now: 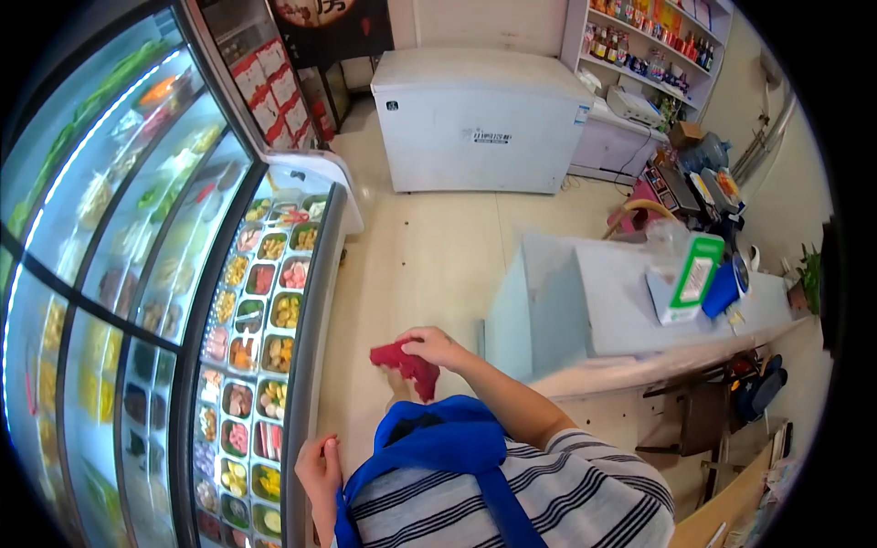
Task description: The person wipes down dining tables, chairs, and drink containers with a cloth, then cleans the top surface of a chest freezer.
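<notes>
My right hand (431, 345) is closed on a dark red cloth (411, 367), which hangs in front of my blue apron (438, 434) above the floor. Nearer the food case, my left hand (320, 464) is held low with its fingers curled; what they hold, if anything, is hidden. Just left of it runs the dark edge of the chilled case (315, 301). Metal trays of cut food (277, 353) stand in rows inside that case.
Glass-doored fridge shelves (137, 210) rise at the left. A white chest freezer (480, 123) stands ahead. At the right are a white counter (621, 301) with a green sign (696, 272), a brown chair (694, 416) and wall shelves (639, 64).
</notes>
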Motion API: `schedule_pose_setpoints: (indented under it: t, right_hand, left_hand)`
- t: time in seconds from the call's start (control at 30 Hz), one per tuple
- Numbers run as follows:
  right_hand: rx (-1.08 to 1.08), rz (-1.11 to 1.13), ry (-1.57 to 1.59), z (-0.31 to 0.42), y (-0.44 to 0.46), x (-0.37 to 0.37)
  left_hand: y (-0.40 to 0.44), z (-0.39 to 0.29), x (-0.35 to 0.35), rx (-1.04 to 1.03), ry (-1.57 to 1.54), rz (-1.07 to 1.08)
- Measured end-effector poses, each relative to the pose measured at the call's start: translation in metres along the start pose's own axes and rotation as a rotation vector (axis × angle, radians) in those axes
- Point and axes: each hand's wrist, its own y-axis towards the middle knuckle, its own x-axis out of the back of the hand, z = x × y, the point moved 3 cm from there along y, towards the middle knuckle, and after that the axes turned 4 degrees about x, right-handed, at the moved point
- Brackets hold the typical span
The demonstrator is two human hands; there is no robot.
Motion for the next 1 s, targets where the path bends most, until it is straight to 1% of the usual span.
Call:
schedule_pose_setpoints:
  t: [0.07,0.1,0.13,0.2,0.27,0.3,0.33,0.37,0.4,0.47,0.5,0.53,0.6,0.63,0.67,0.73,0.8,0.87,0.9,0.93,1.0]
  right_hand:
    - [-0.015,-0.027,-0.063,-0.009,0.035,0.022]
    - [-0.141,-0.075,-0.038,-0.011,0.049,0.037]
    - [-0.141,-0.085,-0.04,-0.013,0.064,0.051]
    - [-0.222,-0.263,-0.126,-0.015,0.088,0.088]
    - [-0.261,-0.423,-0.085,0.001,0.101,0.122]
    - [-0.292,-0.502,-0.039,0.01,0.107,0.137]
    - [-0.293,-0.522,-0.038,0.006,0.116,0.154]
    - [-0.228,-0.589,0.007,0.0,0.121,0.169]
    - [-0.171,-0.649,0.055,-0.009,0.122,0.181]
    - [-0.252,-0.733,0.248,0.0,0.12,0.196]
    - [-0.225,-0.778,0.288,-0.014,0.12,0.204]
    - [-0.226,-0.844,0.295,-0.038,0.119,0.214]
    - [-0.328,-0.93,0.234,-0.088,0.114,0.234]
    - [-0.378,-1.0,0.207,-0.089,0.115,0.242]
    - [-0.428,-1.043,0.08,-0.111,0.117,0.258]
    - [-0.419,-1.08,0.218,-0.13,0.132,0.29]
    - [-0.388,-1.077,0.23,-0.132,0.171,0.336]
    - [-0.38,-1.066,0.247,-0.125,0.213,0.377]
    - [-0.316,-1.066,0.183,-0.118,0.242,0.403]
    - [-0.25,-1.063,0.117,-0.108,0.274,0.428]
    - [-0.103,-0.982,0.284,-0.044,0.343,0.464]
  left_hand:
    - [0.05,0.008,-0.006,0.086,-0.095,-0.024]
    - [0.079,0.014,-0.011,0.007,-0.049,-0.03]
    - [0.108,0.015,-0.014,0.001,-0.055,-0.025]
    - [0.173,0.002,-0.021,-0.083,-0.019,-0.034]
    - [0.237,-0.01,-0.031,-0.095,-0.09,0.026]
    - [0.268,-0.021,-0.039,-0.181,-0.08,0.065]
    - [0.299,-0.03,-0.048,-0.266,-0.068,0.104]
    - [0.328,-0.035,-0.058,-0.364,-0.049,0.132]
    - [0.35,-0.039,-0.068,-0.362,-0.049,0.151]
    - [0.395,-0.069,-0.088,-0.478,-0.09,0.198]
    - [0.413,-0.08,-0.1,-0.468,-0.101,0.258]
    - [0.427,-0.084,-0.114,-0.468,-0.098,0.268]
    - [0.458,-0.095,-0.147,-0.519,-0.127,0.328]
    - [0.472,-0.098,-0.165,-0.49,-0.152,0.344]
    - [0.487,-0.105,-0.18,-0.499,-0.149,0.34]
    - [0.516,-0.113,-0.212,-0.474,-0.162,0.404]
    - [0.55,-0.12,-0.24,-0.477,-0.134,0.39]
    - [0.583,-0.137,-0.258,-0.522,-0.084,0.36]
    - [0.6,-0.147,-0.264,-0.515,-0.08,0.358]
    - [0.618,-0.158,-0.271,-0.521,-0.079,0.364]
    - [0.653,-0.179,-0.288,-0.517,-0.072,0.364]
